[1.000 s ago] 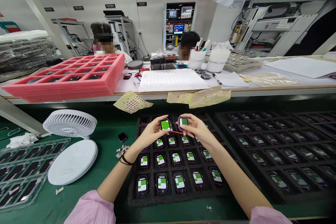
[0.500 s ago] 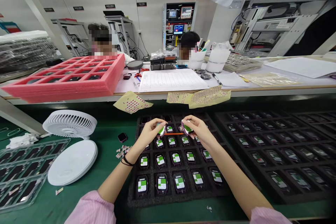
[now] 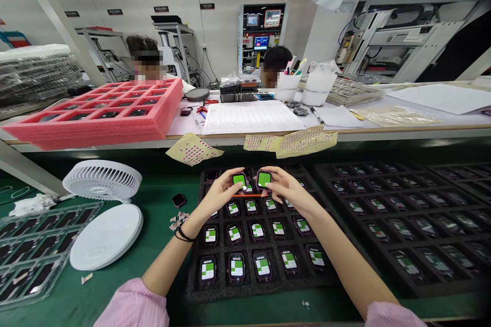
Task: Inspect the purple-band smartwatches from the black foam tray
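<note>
My left hand (image 3: 225,187) is closed on a smartwatch (image 3: 239,180), thumb on its lit green screen. Beside it, my right hand (image 3: 286,187) grips a second smartwatch (image 3: 264,179) by its edges, its screen also green and facing me. Both watches are held up over the back rows of a black foam tray (image 3: 226,291). In the tray's pockets lie several more watches (image 3: 263,266) with green and white screens. A thin orange strip (image 3: 249,195) shows just below the two held watches; what it belongs to I cannot make out.
A second dark foam tray (image 3: 383,271) of watches lies to the right. On the left are a white fan (image 3: 102,181), a clear plastic tray (image 3: 42,291), a lone watch (image 3: 178,200) and small paper scraps (image 3: 178,221). A pink foam tray (image 3: 95,135) sits on the shelf; two people are behind it.
Both watches have turned so their screens face me more squarely. My right hand has shifted slightly left, bringing its watch closer to the other one.
</note>
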Action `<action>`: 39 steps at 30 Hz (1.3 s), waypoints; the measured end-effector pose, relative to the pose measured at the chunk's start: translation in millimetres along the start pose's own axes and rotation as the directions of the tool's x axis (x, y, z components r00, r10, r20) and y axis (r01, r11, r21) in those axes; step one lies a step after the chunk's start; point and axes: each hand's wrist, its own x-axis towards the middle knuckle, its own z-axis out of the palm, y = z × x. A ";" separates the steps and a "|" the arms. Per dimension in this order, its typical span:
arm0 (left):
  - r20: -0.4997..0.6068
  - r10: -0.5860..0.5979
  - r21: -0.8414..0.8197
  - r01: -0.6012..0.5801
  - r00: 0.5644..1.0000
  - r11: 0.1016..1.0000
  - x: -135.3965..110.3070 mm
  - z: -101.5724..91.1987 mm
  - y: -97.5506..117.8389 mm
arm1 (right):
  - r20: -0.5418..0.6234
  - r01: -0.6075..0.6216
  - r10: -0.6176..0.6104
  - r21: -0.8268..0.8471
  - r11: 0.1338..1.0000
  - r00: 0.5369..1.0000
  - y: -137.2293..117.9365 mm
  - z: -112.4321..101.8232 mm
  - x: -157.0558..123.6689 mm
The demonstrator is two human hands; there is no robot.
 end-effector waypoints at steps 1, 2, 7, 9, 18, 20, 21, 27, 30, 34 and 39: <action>0.001 0.010 0.002 -0.010 1.000 1.000 0.1 0.1 -0.6 | 0.006 0.004 -0.004 0.004 1.000 1.000 -0.1 -0.2 0.0; -0.001 0.020 0.006 -0.020 1.000 1.000 0.2 0.1 -1.2 | 0.010 0.007 -0.007 0.005 1.000 1.000 -0.2 -0.5 -0.1; -0.005 0.038 0.021 -0.037 0.999 0.999 0.4 -0.1 -1.6 | 0.024 -0.002 0.002 0.005 1.000 1.000 -1.3 -0.8 -0.6; -0.008 0.028 0.001 -0.028 1.000 1.000 0.5 0.0 -0.8 | 0.019 -0.011 0.011 0.016 1.000 1.000 -1.9 -0.5 -0.8; -0.010 -0.010 -0.035 0.009 1.000 0.999 -0.1 0.3 3.9 | -0.074 -0.048 0.049 0.017 0.999 0.996 -1.0 0.7 -0.1; -0.013 -0.006 -0.036 0.005 1.000 0.999 -0.4 0.2 4.1 | -0.080 -0.050 0.052 0.024 0.998 0.995 -0.1 -0.2 0.4; -0.015 -0.002 -0.036 0.001 1.000 0.999 -0.5 0.1 3.8 | -0.081 -0.048 0.050 0.031 0.998 0.995 0.3 -0.7 0.6; 0.013 0.008 0.025 -0.008 1.000 1.000 -1.5 -1.1 -1.4 | -0.082 -0.045 0.048 0.033 0.998 0.995 1.2 0.3 0.6; 0.041 0.005 0.033 -0.006 0.999 0.999 -2.3 -1.0 -2.9 | -0.090 -0.059 0.060 0.008 0.998 0.994 0.9 2.4 0.2; 0.028 0.011 0.014 -0.011 1.000 1.000 -2.2 -0.4 -2.9 | -0.087 -0.059 0.061 0.017 0.998 0.994 0.5 2.5 0.2; 0.031 0.064 0.136 -0.067 0.997 0.988 -5.9 2.4 -0.6 | -0.082 -0.079 0.079 0.009 0.997 0.993 0.1 5.2 -1.1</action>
